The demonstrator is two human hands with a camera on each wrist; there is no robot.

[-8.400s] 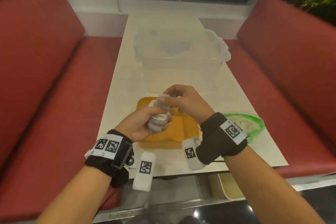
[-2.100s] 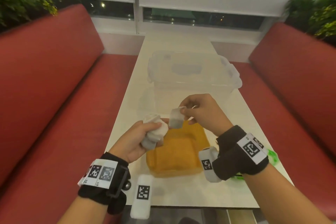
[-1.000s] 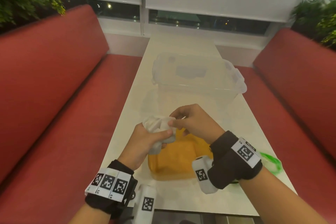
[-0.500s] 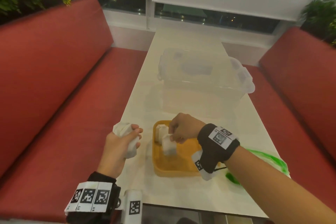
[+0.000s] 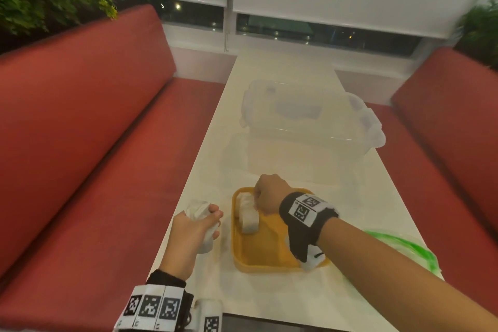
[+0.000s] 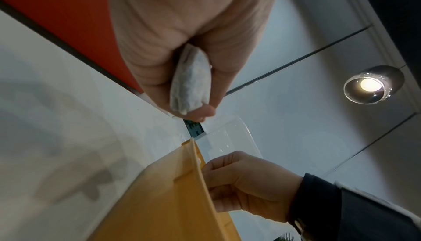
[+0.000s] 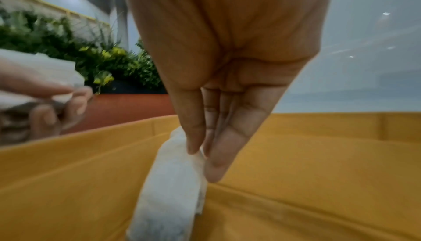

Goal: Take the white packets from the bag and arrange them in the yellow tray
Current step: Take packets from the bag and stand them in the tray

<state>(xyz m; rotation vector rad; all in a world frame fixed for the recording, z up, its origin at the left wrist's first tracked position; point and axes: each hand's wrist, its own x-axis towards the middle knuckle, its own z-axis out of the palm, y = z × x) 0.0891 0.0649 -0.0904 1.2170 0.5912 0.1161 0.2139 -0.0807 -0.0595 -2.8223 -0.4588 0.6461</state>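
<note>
The yellow tray (image 5: 272,250) lies on the white table near its front edge. Two white packets stand on edge along its left side, the far packet (image 5: 243,199) and the near packet (image 5: 250,220). My right hand (image 5: 265,194) reaches into the tray and pinches the top of the near packet (image 7: 173,190) between thumb and fingers (image 7: 193,147). Just left of the tray, my left hand (image 5: 195,226) grips a bunch of white packets (image 5: 199,209), which also shows in the left wrist view (image 6: 190,82). A clear bag with a green rim (image 5: 401,246) lies to the right, partly behind my right arm.
A large clear plastic box (image 5: 310,127) with a lid stands on the table just beyond the tray. Red bench seats (image 5: 94,170) run along both sides of the narrow table (image 5: 269,302). The table's front edge is close below my wrists.
My right hand took one packet from the bunch in my left hand and brought it down into the tray beside the first. My left hand moved to the left of the tray.
</note>
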